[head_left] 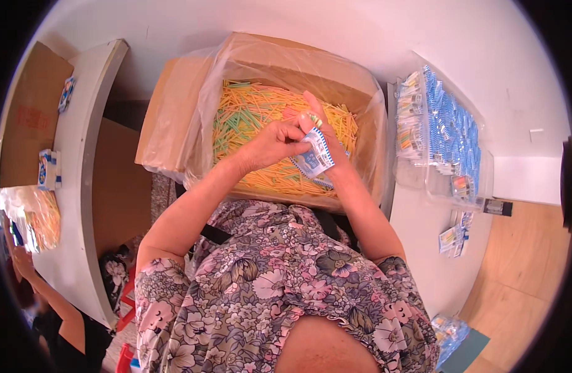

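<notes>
Above the open box, my left hand (275, 147) pinches the edge of a small clear packet (317, 154) with blue-and-white striped ends. My right hand (328, 127) is closed round the other side of the packet, with its index finger pointing up and away. A few short coloured sticks (314, 120) show at the packet's upper end, by my right thumb. Another striped edge shows under the packet, partly hidden by my hand. Below both hands, a heap of thin yellow, orange and green sticks (255, 105) fills the cardboard box (174, 118), which has a clear plastic liner.
At right, a clear plastic bin (441, 171) holds many striped packets (451, 121); loose packets (454, 239) lie beside it on the white table (416, 248). A second white table (81, 155) stands left, with small packs and bagged sticks (40, 217). Another person's arm (56, 298) shows lower left.
</notes>
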The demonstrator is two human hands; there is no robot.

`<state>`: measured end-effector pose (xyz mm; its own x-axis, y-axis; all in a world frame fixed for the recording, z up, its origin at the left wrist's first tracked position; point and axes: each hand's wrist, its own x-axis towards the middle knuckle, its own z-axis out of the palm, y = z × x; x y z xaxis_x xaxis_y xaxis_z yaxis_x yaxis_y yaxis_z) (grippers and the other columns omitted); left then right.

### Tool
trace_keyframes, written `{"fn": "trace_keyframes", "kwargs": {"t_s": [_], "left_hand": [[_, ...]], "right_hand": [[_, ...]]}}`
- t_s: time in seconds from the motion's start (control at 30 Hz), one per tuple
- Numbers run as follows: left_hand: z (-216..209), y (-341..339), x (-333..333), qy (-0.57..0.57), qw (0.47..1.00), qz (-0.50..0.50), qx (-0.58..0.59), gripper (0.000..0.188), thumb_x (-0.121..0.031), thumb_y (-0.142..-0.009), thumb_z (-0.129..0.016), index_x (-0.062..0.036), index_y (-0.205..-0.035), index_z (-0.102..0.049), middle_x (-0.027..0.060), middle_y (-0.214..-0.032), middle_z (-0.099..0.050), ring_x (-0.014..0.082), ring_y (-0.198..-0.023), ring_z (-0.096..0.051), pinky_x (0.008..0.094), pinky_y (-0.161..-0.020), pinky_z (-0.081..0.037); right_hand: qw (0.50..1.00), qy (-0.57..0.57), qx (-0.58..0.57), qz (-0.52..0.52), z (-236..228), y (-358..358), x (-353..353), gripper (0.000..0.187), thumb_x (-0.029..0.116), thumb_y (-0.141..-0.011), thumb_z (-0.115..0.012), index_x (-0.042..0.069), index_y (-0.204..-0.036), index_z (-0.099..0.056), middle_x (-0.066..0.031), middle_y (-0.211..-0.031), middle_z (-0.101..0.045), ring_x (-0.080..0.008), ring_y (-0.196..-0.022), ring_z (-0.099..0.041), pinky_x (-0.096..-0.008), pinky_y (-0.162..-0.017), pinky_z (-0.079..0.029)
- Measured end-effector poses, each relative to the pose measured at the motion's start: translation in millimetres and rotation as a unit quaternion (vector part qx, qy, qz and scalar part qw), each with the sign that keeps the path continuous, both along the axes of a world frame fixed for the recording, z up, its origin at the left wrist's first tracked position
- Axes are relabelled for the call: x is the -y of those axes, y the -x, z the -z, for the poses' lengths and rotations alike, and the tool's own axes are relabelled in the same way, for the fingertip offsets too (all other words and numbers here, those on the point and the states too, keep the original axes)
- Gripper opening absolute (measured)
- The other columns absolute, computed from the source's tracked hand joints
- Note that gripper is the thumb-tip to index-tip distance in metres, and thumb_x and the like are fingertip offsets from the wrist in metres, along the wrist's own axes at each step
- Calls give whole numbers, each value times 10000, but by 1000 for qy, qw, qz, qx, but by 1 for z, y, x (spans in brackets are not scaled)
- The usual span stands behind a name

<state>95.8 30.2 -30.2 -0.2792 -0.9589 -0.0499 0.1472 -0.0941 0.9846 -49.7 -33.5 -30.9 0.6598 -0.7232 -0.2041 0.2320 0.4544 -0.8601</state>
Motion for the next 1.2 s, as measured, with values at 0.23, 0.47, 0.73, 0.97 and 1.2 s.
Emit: {"fn": "trace_keyframes", "kwargs": {"t_s": [0.23,0.47,0.73,0.97,1.2], "left_hand": [[18,12,4,140,984,-51,97,81,-52,-837,-651,19,-877,-653,19,-818,-633,87,-775,-568,257,-704,-463],[15,19,5,161,981,-63,83,66,-31,-828,-646,25,-861,-653,22,-802,-628,105,-750,-570,259,-684,-461],[14,7,9,-4,994,-112,3,91,-72,-815,-673,15,-835,-692,-9,-695,-629,34,-658,-538,218,-601,-449],[6,8,7,-47,994,-95,17,119,-104,-829,-662,0,-772,-669,-43,-649,-577,15,-625,-488,203,-569,-409],[6,6,8,-60,995,-77,10,129,-106,-838,-648,-9,-753,-649,-47,-652,-567,14,-620,-476,204,-569,-400]], "right_hand": [[941,293,-166,-8,-23,24,16,404,312,-864,-648,54,-1136,-496,-78,-904,-588,-137,-822,-563,-279,-736,-458],[868,418,-259,69,-27,19,13,256,275,-811,-678,34,-782,-597,-114,-601,-556,-123,-563,-532,-299,-538,-429],[975,109,-156,117,-54,74,35,149,158,-843,-644,67,-740,-585,39,-660,-520,-31,-570,-460,-232,-493,-360],[906,209,-331,-162,-60,81,15,247,264,-827,-682,42,-743,-612,25,-667,-565,-53,-621,-478,-250,-553,-387],[893,256,-346,-128,-56,93,15,265,275,-813,-704,25,-771,-626,5,-671,-580,-68,-645,-505,-251,-585,-411]]}}
